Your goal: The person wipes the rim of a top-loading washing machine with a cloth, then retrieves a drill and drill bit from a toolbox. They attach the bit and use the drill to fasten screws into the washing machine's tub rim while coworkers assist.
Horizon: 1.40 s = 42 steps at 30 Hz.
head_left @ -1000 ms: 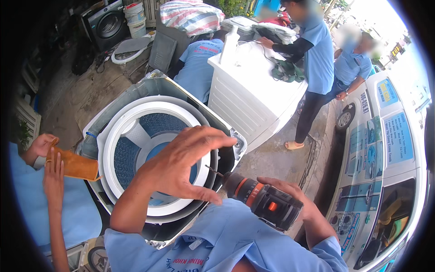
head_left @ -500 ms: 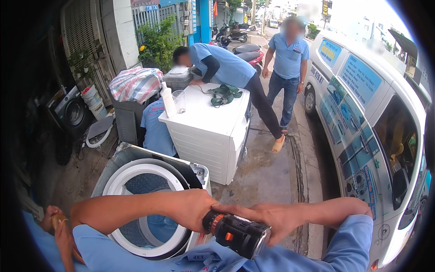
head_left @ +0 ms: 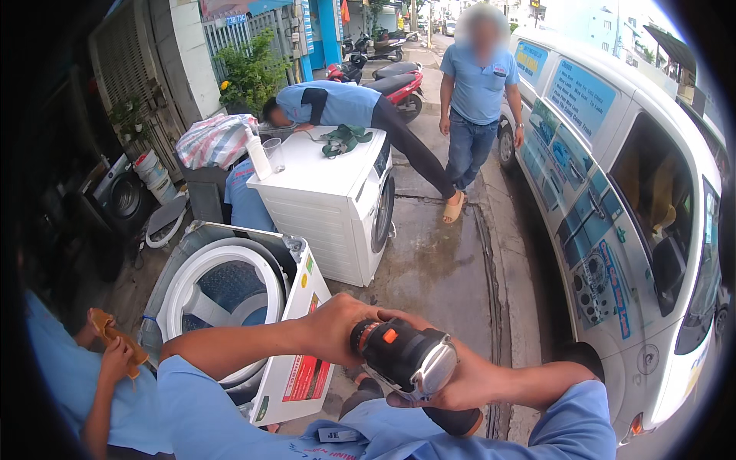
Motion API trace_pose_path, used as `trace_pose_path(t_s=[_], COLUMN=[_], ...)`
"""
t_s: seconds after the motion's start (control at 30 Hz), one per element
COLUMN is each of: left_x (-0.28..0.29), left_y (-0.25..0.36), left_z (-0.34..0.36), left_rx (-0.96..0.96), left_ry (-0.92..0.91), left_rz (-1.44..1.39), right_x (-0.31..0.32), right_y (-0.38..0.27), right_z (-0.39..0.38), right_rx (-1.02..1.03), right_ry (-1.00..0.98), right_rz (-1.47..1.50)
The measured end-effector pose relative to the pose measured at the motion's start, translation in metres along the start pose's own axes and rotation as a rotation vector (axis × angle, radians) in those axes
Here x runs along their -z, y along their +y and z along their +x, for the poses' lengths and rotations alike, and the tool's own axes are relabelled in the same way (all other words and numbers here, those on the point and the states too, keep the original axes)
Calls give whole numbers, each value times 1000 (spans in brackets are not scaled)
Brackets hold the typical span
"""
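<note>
A black and orange cordless drill (head_left: 395, 354) is held between my two hands, in front of my chest. My left hand (head_left: 337, 328) is closed around its front end at the chuck. Near the drill's rear, my right hand (head_left: 464, 379) wraps its grip; the handle's lower end shows beneath. What is in the chuck, if anything, is hidden by my left hand. Beyond my left forearm stands a top-loading washing machine (head_left: 307, 307) with its lid off, its white tub ring (head_left: 178, 295) and metal drum exposed.
A white front-loading washer (head_left: 307, 222) stands ahead, with a green strap (head_left: 343, 141), a bottle (head_left: 259, 159) and a clear cup on top. One person (head_left: 330, 103) leans over behind it; another (head_left: 475, 92) stands near the white van (head_left: 629, 199). At left a person holds a brown cloth (head_left: 123, 345).
My view has shifted, and the drill has turned so its rear and handle end show more. The standing person has come closer. The leaning person has bent lower.
</note>
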<state>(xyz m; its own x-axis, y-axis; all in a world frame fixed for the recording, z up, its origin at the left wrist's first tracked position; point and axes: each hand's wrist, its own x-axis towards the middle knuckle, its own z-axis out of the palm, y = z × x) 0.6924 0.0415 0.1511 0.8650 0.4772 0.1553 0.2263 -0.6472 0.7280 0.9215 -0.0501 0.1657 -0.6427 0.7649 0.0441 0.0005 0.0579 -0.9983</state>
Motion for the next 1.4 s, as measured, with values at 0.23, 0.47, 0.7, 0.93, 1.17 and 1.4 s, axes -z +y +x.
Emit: trace_pose_path(t_s=[0.23, 0.47, 0.7, 0.93, 1.17, 1.4], left_x=[-44, -67, -72, -72, -81, -69], left_y=[12, 33, -9, -25, -54, -51], left_z=[-29, -104, -213, -301, -431, -447], left_rx=[-42, 161, 208, 404, 1274, 1067], left_ry=[320, 389, 933, 1104, 407, 491], left_rz=[293, 261, 484, 479, 311, 457], right_x=[-13, -62, -163, -201, -230, -251], right_y=[16, 7, 27, 39, 46, 58], right_z=[-21, -15, 60, 137, 164, 186], right_rx=[22, -383, -293, -234, -194, -264], right_ry=[-28, -115, -160, -295, -68, -60], right_rz=[-254, 23, 187, -286, -381, -310])
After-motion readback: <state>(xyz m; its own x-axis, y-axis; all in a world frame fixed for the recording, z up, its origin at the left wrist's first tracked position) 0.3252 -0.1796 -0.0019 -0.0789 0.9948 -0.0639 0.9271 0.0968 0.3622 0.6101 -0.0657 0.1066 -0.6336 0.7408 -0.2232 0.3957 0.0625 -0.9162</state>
